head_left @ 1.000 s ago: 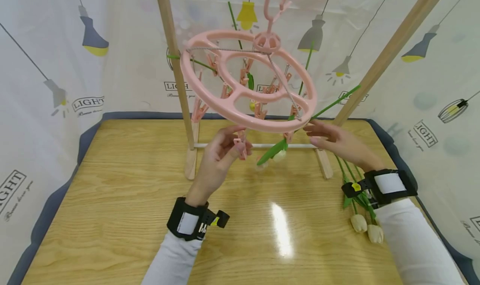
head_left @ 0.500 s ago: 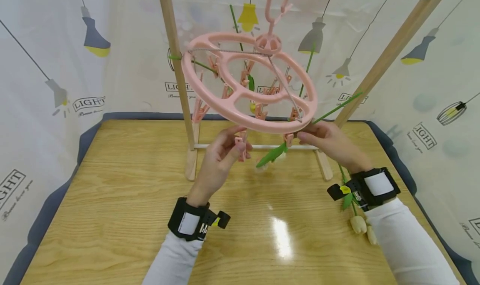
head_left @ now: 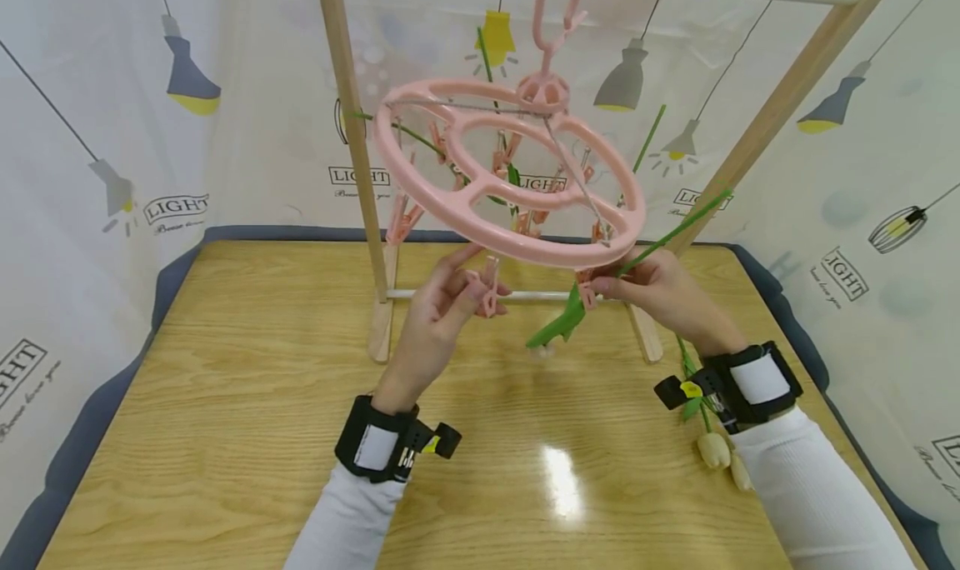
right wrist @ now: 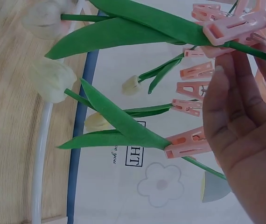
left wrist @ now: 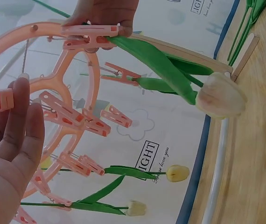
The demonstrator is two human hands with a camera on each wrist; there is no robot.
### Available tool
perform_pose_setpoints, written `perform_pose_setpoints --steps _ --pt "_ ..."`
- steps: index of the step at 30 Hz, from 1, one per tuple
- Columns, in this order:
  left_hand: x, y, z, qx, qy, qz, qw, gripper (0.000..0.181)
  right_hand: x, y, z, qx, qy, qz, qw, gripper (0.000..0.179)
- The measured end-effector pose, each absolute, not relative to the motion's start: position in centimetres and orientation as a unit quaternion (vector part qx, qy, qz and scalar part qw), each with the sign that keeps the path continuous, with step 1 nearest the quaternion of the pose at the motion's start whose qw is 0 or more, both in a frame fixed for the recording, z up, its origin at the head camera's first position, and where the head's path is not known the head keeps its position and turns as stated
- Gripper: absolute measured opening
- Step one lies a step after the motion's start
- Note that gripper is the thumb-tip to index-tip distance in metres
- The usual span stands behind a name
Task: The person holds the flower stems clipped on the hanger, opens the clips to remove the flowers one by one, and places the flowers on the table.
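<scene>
Head view, near side of the pink ring (head_left: pixel 517 246): a white tulip (head_left: pixel 561 324) hangs head-down at the right clip (head_left: pixel 588 291), its stem slanting up and to the right past your fingers. Your right hand (head_left: pixel 648 291) pinches that clip, so the tulip's leaves and bloom lie just left of and below your fingertips. Your step looks to be seating the stem in the clip. Squeeze the clip ends evenly, set the stem deep between the jaws just above the leaves, and let the spring bite before you let go; a stem caught only at the tips would probably slip or swing.

Your left hand (head_left: pixel 442 307) pinches the left clip (head_left: pixel 491 291) on the same near edge. A light hold there should steady the ring, which hangs tilted from its hook (head_left: pixel 551 47) and could tip if you pull down.

Farther in, a yellow tulip (left wrist: pixel 177 173) hangs from another clip. To the right, spare tulips (head_left: pixel 713 451) lie on the surface (head_left: pixel 262 428), partly hidden by your right wrist; mind them when you lower that arm.
</scene>
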State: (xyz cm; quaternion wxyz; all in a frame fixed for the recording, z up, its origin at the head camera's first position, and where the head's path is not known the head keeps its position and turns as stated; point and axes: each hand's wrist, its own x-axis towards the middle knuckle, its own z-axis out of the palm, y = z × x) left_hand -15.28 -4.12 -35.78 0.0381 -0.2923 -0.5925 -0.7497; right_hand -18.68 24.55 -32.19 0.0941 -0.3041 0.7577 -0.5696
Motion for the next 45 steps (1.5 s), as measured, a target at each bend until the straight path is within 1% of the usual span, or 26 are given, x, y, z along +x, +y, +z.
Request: perform_pose_setpoints --steps 3,7,10,15,18,19,21,24,31,33,37,40,45 --pt "-15.2 -4.2 -35.9 -0.285 -0.593 -0.752 0.026 0.045 -18.2 24.8 -32.0 -0.285 0.787 -0.541 0.084 0.023" --pt "-15.1 -4.2 -36.0 -0.272 -0.612 -0.742 0.008 0.045 -17.6 25.2 -31.7 -0.265 0.788 -0.548 0.091 0.024" --pt "-15.0 -4.1 -36.1 -0.274 -0.622 -0.733 -0.023 0.045 -17.4 25.2 -31.5 -0.267 0.778 -0.562 0.089 0.023" --pt "-14.9 -3.5 -36.1 -0.303 -0.626 -0.713 -0.086 0.053 -16.8 24.7 -31.1 -0.271 0.780 -0.558 0.085 0.019" --pt "-14.8 -3.0 -36.1 -0.318 -0.643 -0.689 -0.103 0.057 -16.4 24.1 -30.8 -0.266 0.793 -0.541 0.086 0.019" --pt "-14.8 -2.9 -36.1 -0.321 -0.653 -0.678 -0.105 0.056 -16.2 23.9 -30.7 -0.263 0.796 -0.538 0.087 0.019" --pt "-14.6 -2.7 -36.2 -0.325 -0.672 -0.657 -0.107 0.063 -16.0 23.5 -30.6 -0.258 0.801 -0.534 0.085 0.021" --pt "-14.5 -2.4 -36.3 -0.326 -0.691 -0.636 -0.110 0.064 -15.7 22.7 -30.6 -0.251 0.801 -0.538 0.082 0.023" --pt "-14.4 -1.9 -36.0 -0.320 -0.702 -0.626 -0.115 0.067 -15.5 20.9 -30.9 -0.263 0.793 -0.547 0.048 0.023" --pt "-14.4 -1.7 -35.8 -0.318 -0.704 -0.625 -0.111 0.067 -15.3 20.4 -30.9 -0.258 0.797 -0.544 0.043 0.023" --pt "-14.4 -1.5 -35.6 -0.317 -0.698 -0.634 -0.097 0.065 -15.2 19.6 -31.0 -0.264 0.783 -0.561 0.054 0.026" --pt "-14.4 -1.5 -35.7 -0.318 -0.697 -0.637 -0.080 0.060 -15.1 19.4 -31.0 -0.277 0.773 -0.567 0.057 0.028" --pt "-14.6 -1.8 -36.1 -0.322 -0.717 -0.616 -0.048 0.052 -14.8 19.4 -30.5 -0.299 0.791 -0.531 0.054 0.030"
